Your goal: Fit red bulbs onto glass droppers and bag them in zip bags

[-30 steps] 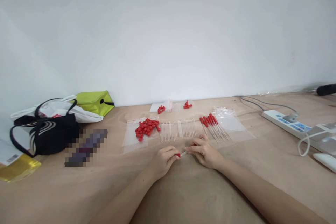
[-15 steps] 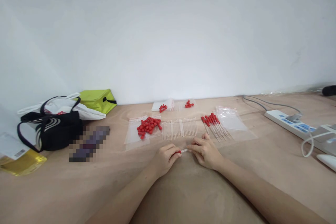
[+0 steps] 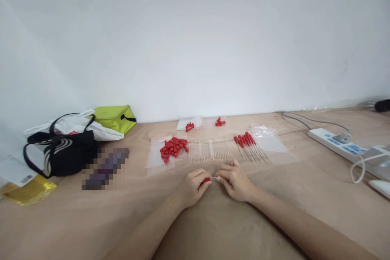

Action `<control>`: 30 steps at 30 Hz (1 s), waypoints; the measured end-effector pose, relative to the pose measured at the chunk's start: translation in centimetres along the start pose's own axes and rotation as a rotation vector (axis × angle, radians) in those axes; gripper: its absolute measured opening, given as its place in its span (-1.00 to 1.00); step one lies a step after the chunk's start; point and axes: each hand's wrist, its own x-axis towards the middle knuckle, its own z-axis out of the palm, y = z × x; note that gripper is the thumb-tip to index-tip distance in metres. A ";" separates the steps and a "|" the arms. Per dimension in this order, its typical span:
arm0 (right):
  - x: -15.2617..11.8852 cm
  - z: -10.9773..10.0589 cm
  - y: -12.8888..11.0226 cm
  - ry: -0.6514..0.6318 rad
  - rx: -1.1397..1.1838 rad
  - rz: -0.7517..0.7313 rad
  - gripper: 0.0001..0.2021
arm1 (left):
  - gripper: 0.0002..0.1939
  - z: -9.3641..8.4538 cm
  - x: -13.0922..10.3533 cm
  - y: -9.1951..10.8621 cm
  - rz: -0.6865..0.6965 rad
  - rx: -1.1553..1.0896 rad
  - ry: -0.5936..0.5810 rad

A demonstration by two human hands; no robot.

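Observation:
Between finger and thumb, my left hand (image 3: pixel 195 187) pinches a red rubber dropper bulb (image 3: pixel 206 180). My right hand (image 3: pixel 234 180) grips a thin clear glass dropper tube (image 3: pixel 213 178), whose end meets the bulb's mouth; how deep it sits inside cannot be seen. Just beyond my hands lies a row of bare glass tubes (image 3: pixel 210 149). Left of that row, a heap of loose red bulbs (image 3: pixel 173 148) rests on a plastic bag (image 3: pixel 154 154). To the right, several droppers with red bulbs fitted (image 3: pixel 248 142) lie side by side on another clear bag (image 3: pixel 269 142).
Near the wall are small groups of red bulbs (image 3: pixel 189 126) with more tubes. At left sit a black bag (image 3: pixel 71 154), a lime-green bag (image 3: pixel 114 118) and a blurred-out dark object (image 3: pixel 106 168). A white power strip (image 3: pixel 341 142) with cables lies at right.
My right hand has shifted slightly left, nearer my left hand. Less of the glass tube shows between them, and more of the red bulb is visible.

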 end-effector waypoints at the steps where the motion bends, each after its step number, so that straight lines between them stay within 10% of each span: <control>1: 0.0 0.0 -0.1 -0.006 -0.006 0.007 -0.77 | -0.83 0.0 0.0 0.0 0.001 -0.005 -0.004; 12: 0.5 -0.9 -0.1 0.007 -0.207 -0.050 -0.79 | -0.76 0.1 -0.1 -0.7 -0.190 -0.094 0.164; 22: 0.8 -2.9 6.9 0.403 -0.378 0.804 -0.71 | -0.70 0.2 0.1 -1.0 -0.404 -0.016 0.176; 30: 1.2 -3.1 9.0 0.352 -0.339 0.912 -0.77 | -0.75 0.1 0.4 -0.5 -0.422 -0.004 0.156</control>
